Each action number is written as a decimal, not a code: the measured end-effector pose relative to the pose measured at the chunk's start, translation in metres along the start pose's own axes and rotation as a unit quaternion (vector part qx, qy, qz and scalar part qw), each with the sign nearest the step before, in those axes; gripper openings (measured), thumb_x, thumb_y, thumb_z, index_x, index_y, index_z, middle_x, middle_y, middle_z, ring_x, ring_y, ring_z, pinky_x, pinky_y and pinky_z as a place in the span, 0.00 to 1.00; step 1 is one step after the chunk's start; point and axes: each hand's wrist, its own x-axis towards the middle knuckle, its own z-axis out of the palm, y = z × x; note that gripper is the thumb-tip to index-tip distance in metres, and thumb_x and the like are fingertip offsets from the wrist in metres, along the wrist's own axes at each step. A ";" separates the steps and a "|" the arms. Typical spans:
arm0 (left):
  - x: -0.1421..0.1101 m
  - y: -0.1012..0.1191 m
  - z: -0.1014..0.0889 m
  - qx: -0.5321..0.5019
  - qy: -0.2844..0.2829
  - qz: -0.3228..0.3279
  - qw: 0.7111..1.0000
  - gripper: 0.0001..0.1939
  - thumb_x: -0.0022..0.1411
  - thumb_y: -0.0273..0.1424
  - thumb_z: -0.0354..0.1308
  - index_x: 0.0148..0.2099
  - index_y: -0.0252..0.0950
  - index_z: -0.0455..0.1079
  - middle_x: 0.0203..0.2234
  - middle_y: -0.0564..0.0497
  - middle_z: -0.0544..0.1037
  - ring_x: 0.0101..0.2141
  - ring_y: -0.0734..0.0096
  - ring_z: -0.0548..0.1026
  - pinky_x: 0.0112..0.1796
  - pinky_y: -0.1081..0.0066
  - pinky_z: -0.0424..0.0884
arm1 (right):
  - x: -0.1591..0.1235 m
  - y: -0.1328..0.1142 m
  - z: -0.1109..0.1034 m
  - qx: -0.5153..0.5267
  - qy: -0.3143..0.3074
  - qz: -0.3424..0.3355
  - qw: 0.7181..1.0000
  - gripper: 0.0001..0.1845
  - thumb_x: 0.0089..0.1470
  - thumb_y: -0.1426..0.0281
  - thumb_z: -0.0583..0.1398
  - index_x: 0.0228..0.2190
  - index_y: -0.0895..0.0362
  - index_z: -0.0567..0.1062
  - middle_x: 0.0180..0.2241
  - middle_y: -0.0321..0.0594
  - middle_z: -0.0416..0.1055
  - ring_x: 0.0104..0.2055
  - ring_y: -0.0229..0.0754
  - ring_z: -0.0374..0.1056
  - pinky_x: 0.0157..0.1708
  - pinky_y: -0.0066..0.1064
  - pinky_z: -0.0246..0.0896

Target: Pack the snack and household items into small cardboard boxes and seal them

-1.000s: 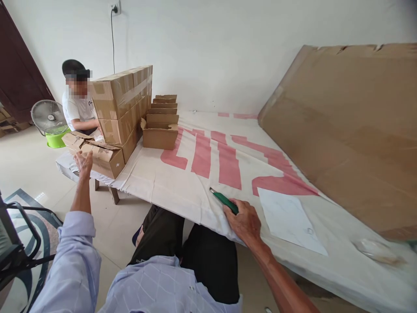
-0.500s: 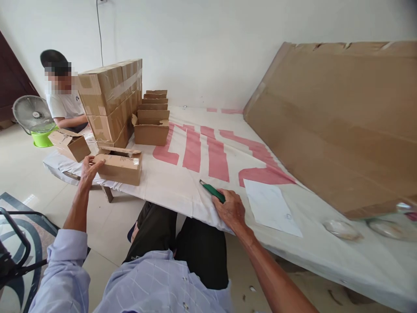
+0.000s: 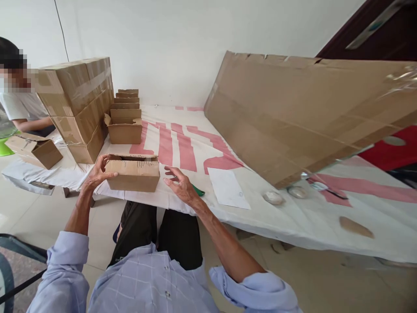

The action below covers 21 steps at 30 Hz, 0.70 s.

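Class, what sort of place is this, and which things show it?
Probably an indoor packing workspace: taped cartons are stacked on a cloth-covered table, and a cardboard box with a gap in its top sits at the person's left hand.

Bright, even light covers the pale wall (image 3: 156, 39) and the white cloth of the bench (image 3: 234, 222); shadows are faint and soft. The box (image 3: 133, 177) near the bench's front edge is fairly crisp. Tape glints on the big cardboard sheet (image 3: 286, 113). Wide-angle distortion stretches the outer edges, and toward the bench's right end small items blur, too soft to name surely.
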 end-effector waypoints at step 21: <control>-0.040 0.040 0.038 0.113 -0.054 0.038 0.991 0.39 0.55 0.55 0.76 0.63 0.45 0.74 0.73 0.39 0.65 0.71 0.36 0.66 0.62 0.47 0.74 | 0.006 -0.056 -0.036 -0.105 0.065 -0.126 0.984 0.18 0.66 0.62 0.66 0.56 0.48 0.80 0.54 0.45 0.78 0.57 0.54 0.74 0.58 0.51 0.75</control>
